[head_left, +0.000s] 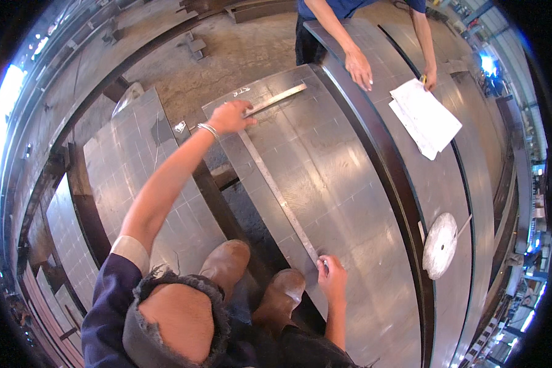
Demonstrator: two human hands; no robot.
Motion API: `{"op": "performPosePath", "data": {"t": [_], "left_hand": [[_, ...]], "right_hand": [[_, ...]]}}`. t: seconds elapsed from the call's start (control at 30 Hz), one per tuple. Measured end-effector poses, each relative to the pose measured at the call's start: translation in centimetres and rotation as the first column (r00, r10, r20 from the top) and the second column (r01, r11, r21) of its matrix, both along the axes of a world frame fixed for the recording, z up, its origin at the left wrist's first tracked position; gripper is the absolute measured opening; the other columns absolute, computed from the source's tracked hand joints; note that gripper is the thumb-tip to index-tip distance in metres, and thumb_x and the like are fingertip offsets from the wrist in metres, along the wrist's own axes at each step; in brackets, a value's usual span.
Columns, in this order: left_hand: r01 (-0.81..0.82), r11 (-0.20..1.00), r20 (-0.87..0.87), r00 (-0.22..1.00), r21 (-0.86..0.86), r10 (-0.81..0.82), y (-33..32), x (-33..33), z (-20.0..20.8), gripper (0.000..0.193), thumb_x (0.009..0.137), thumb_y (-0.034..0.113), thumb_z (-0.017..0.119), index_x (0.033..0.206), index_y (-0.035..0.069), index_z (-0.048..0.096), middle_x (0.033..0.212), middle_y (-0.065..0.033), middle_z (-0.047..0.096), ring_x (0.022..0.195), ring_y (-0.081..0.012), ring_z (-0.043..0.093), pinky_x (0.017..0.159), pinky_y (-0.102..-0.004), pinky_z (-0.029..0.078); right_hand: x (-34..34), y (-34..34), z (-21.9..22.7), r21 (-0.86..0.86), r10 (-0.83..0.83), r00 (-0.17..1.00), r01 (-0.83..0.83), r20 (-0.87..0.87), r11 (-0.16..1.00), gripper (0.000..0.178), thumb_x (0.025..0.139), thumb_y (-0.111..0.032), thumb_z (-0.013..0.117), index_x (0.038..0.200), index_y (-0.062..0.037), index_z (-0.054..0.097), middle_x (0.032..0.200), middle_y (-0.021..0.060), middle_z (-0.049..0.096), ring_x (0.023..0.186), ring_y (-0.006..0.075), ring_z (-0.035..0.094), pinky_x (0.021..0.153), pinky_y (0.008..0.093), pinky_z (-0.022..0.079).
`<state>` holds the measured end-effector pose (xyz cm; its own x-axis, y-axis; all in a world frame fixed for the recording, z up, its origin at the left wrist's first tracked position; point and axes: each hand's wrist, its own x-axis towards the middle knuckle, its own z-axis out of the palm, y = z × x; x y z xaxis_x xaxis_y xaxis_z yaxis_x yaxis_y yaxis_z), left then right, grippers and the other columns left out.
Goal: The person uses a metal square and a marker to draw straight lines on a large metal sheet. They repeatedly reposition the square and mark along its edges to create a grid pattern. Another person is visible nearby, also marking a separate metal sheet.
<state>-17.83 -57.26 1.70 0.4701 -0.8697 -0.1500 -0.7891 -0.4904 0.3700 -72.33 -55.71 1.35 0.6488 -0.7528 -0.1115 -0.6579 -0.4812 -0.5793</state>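
A large L-shaped steel square [282, 205] lies on a grey steel plate [356, 202] marked with faint lines. My left hand [230, 116], with a bangle at the wrist, grips the square's corner at the far left of the plate, thumb and fingers on either side of it. The short blade runs off to the right from there, and the long one comes back toward me. At its near end my right hand [332, 276] is closed, fingertips pinched at the blade's tip; whether they hold something small besides is unclear.
Across a dark gap, a co-worker's hand [359, 66] hovers over another plate [411, 178] bearing papers [426, 119] and a white disc [440, 246]. The co-worker's other hand [430, 80] is at the papers' edge. My boots [282, 294] stand between plates; another marked plate [135, 165] lies left.
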Motion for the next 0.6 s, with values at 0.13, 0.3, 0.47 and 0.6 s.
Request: {"op": "performPosePath", "data": {"t": [0.13, 0.3, 0.47, 0.6], "left_hand": [[-0.164, 0.981, 0.052, 0.984, -0.101, 0.170, -0.5, -3.5, -1.9, 0.034, 0.085, 0.025, 0.079, 0.114, 0.011, 0.068, 0.114, -0.0119, 0.065, 0.107, -0.0365, 0.067, 0.090, -0.0475, 0.055], [-0.187, 0.956, 0.075, 0.975, -0.225, 0.208, 0.9, -0.5, -3.6, 0.028, 0.080, 0.019, 0.081, 0.103, 0.008, 0.070, 0.106, -0.0119, 0.070, 0.100, -0.0326, 0.069, 0.087, -0.0439, 0.056], [-0.201, 0.965, -0.038, 0.979, -0.168, 0.198, 1.5, 0.8, -3.2, 0.024, 0.077, 0.018, 0.081, 0.097, 0.007, 0.073, 0.092, -0.0107, 0.075, 0.091, -0.0276, 0.072, 0.083, -0.0400, 0.056], [-0.177, 0.971, -0.033, 0.984, -0.158, 0.174, 1.7, 1.9, -3.5, 0.023, 0.079, 0.022, 0.079, 0.096, 0.008, 0.074, 0.090, -0.0106, 0.075, 0.089, -0.0261, 0.073, 0.082, -0.0394, 0.057]], "right_hand": [[0.1, 0.9, 0.8, -0.071, -0.048, 0.998, 0.046, -0.036, 0.996, 0.022, 0.086, -0.017, 0.079, 0.103, -0.0076, 0.068, 0.097, 0.0133, 0.066, 0.084, 0.0330, 0.068, 0.070, 0.0410, 0.054], [0.1, 2.9, -0.1, -0.099, -0.140, 0.989, 0.145, 0.057, 0.984, 0.030, 0.081, -0.020, 0.084, 0.103, -0.0088, 0.068, 0.099, 0.0111, 0.064, 0.091, 0.0320, 0.067, 0.073, 0.0422, 0.055], [-0.2, 3.6, -1.3, -0.074, -0.153, 0.983, 0.160, 0.098, 0.984, 0.027, 0.080, -0.016, 0.085, 0.101, -0.0088, 0.069, 0.097, 0.0096, 0.063, 0.085, 0.0291, 0.067, 0.068, 0.0383, 0.055], [-0.3, 3.6, -1.5, -0.066, -0.185, 0.975, 0.193, 0.120, 0.979, 0.024, 0.079, -0.013, 0.085, 0.097, -0.0085, 0.069, 0.096, 0.0083, 0.062, 0.078, 0.0246, 0.064, 0.059, 0.0347, 0.051]]}}
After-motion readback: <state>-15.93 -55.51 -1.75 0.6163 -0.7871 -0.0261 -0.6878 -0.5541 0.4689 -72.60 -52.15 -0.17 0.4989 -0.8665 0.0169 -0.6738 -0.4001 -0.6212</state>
